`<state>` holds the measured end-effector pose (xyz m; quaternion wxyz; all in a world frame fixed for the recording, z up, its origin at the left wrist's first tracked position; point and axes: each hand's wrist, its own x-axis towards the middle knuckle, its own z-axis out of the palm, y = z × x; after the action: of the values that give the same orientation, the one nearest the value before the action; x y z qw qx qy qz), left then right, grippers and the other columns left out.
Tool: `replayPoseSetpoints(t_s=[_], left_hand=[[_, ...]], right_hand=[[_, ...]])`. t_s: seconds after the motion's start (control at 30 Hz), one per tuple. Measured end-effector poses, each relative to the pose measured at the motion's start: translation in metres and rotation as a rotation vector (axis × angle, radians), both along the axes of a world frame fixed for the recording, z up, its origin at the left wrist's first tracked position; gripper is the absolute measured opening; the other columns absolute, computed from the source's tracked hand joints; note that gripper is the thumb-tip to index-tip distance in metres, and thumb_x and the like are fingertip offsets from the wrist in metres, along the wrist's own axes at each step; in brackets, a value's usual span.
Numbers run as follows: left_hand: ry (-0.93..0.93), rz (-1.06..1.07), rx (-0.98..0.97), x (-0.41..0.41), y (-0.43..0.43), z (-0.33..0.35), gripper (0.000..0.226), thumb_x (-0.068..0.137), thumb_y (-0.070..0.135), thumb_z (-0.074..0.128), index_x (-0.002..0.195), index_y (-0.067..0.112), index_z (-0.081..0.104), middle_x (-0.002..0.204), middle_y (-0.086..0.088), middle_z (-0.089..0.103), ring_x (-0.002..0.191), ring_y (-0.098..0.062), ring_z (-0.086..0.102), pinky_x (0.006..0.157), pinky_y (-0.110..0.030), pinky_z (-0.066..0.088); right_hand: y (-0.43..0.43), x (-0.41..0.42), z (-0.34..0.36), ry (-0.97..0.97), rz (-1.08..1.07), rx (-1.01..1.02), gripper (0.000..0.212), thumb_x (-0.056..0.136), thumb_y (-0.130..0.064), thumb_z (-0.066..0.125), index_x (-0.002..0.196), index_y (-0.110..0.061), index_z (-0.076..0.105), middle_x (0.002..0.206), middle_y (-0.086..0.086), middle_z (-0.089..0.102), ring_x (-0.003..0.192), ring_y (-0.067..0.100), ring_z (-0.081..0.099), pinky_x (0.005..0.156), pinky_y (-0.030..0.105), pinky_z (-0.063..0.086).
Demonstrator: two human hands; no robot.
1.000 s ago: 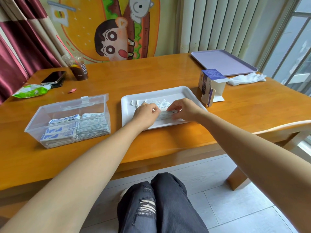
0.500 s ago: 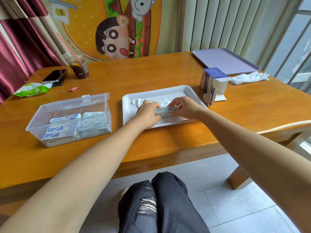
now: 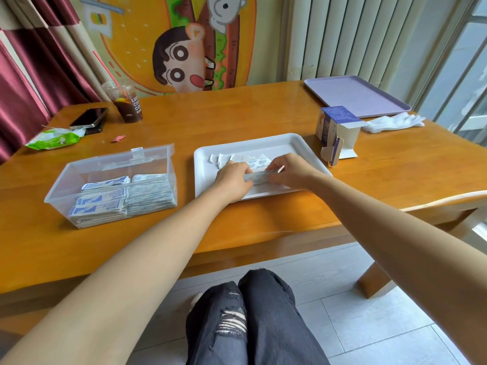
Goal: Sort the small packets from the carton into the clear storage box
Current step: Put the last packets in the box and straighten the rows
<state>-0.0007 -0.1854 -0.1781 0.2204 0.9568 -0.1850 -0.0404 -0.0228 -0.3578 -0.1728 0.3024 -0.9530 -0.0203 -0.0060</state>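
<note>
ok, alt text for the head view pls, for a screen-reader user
The left hand and right hand pinch a thin stack of packets between them over a white tray on a wooden table. A clear box holding neat packet piles sits left of the tray; an open carton stands to its right.

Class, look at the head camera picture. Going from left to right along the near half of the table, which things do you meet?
clear storage box → left hand → packets pinched between both hands → right hand → carton → white cloth
</note>
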Motion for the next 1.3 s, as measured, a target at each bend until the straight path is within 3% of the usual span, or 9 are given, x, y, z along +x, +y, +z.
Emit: replayPoseSetpoints(t_s=[0.1, 0.3, 0.47, 0.63, 0.8, 0.87, 0.97, 1.1, 1.3], left_hand=[[-0.044, -0.012, 0.038, 0.0, 0.001, 0.001, 0.028, 0.094, 0.021, 0.051, 0.121, 0.015, 0.056, 0.123, -0.011, 0.054, 0.106, -0.031, 0.054, 0.076, -0.027, 0.037], [-0.144, 0.006, 0.112, 0.0, 0.013, 0.035, 0.017, 0.091, 0.022, 0.045, 0.107, 0.025, 0.053, 0.1, -0.004, 0.065, 0.09, -0.029, 0.056, 0.065, -0.03, 0.036], [-0.133, 0.035, 0.133, -0.006, 0.047, 0.071, 0.023, 0.095, 0.026, 0.037, 0.113, 0.025, 0.051, 0.094, -0.003, 0.058, 0.086, -0.029, 0.052, 0.058, -0.031, 0.032], [-0.048, 0.083, 0.005, -0.012, 0.098, 0.101, 0.024, 0.094, 0.027, 0.033, 0.097, 0.019, 0.055, 0.089, -0.005, 0.066, 0.075, -0.025, 0.056, 0.063, -0.032, 0.041], [-0.036, 0.122, 0.018, -0.013, 0.149, 0.12, 0.013, 0.091, 0.023, 0.049, 0.098, 0.026, 0.059, 0.095, -0.003, 0.065, 0.089, -0.022, 0.06, 0.075, -0.034, 0.047], [0.012, 0.137, -0.067, -0.01, 0.163, 0.119, 0.016, 0.089, 0.015, 0.051, 0.1, 0.021, 0.061, 0.089, -0.005, 0.068, 0.088, -0.022, 0.063, 0.078, -0.037, 0.051], [0.092, 0.133, -0.084, -0.004, 0.18, 0.115, 0.021, 0.089, 0.009, 0.051, 0.103, 0.015, 0.064, 0.092, -0.008, 0.068, 0.086, -0.021, 0.066, 0.08, -0.04, 0.055], [0.19, 0.134, -0.13, 0.007, 0.191, 0.107, 0.022, 0.09, 0.004, 0.052, 0.105, 0.016, 0.064, 0.087, -0.003, 0.065, 0.079, -0.017, 0.067, 0.075, -0.03, 0.058], [0.19, 0.215, -0.159, 0.028, 0.203, 0.097, 0.024, 0.092, 0.006, 0.059, 0.114, 0.008, 0.065, 0.095, -0.013, 0.068, 0.078, -0.017, 0.065, 0.082, -0.037, 0.058]], right_hand=[[0.002, -0.001, -0.002, -0.028, 0.011, -0.042, 0.019, 0.089, -0.018, 0.062, 0.103, -0.008, 0.07, 0.098, 0.006, 0.068, 0.088, 0.021, 0.06, 0.076, 0.031, 0.047], [0.014, -0.002, 0.019, -0.095, 0.066, 0.067, 0.013, 0.092, -0.014, 0.053, 0.097, -0.008, 0.064, 0.084, 0.002, 0.072, 0.068, 0.019, 0.055, 0.059, 0.031, 0.042], [0.048, 0.0, 0.043, -0.13, 0.143, 0.187, 0.016, 0.094, -0.011, 0.045, 0.102, -0.003, 0.058, 0.071, -0.003, 0.054, 0.057, 0.009, 0.042, 0.05, 0.02, 0.033], [0.1, 0.004, 0.062, -0.095, 0.237, 0.431, 0.017, 0.096, -0.011, 0.043, 0.08, -0.012, 0.05, 0.068, 0.003, 0.045, 0.056, 0.011, 0.037, 0.049, 0.023, 0.03], [0.154, 0.016, 0.066, -0.119, 0.24, 0.426, 0.018, 0.093, -0.01, 0.045, 0.09, 0.002, 0.058, 0.065, 0.003, 0.051, 0.055, 0.012, 0.041, 0.047, 0.022, 0.032], [0.169, 0.02, 0.066, -0.107, 0.24, 0.428, 0.016, 0.091, -0.011, 0.047, 0.088, -0.002, 0.06, 0.065, 0.002, 0.055, 0.054, 0.011, 0.044, 0.048, 0.021, 0.034], [0.184, 0.028, 0.069, -0.03, 0.253, 0.39, 0.015, 0.09, -0.013, 0.05, 0.091, -0.006, 0.064, 0.072, 0.005, 0.063, 0.058, 0.012, 0.049, 0.052, 0.022, 0.038], [0.19, 0.042, 0.068, -0.024, 0.239, 0.234, 0.022, 0.089, -0.021, 0.057, 0.097, -0.007, 0.072, 0.087, 0.009, 0.066, 0.073, 0.015, 0.053, 0.061, 0.025, 0.042], [0.197, 0.058, 0.062, -0.088, 0.28, 0.2, 0.022, 0.086, -0.021, 0.066, 0.103, -0.011, 0.075, 0.1, 0.007, 0.071, 0.089, 0.02, 0.062, 0.07, 0.031, 0.05]])
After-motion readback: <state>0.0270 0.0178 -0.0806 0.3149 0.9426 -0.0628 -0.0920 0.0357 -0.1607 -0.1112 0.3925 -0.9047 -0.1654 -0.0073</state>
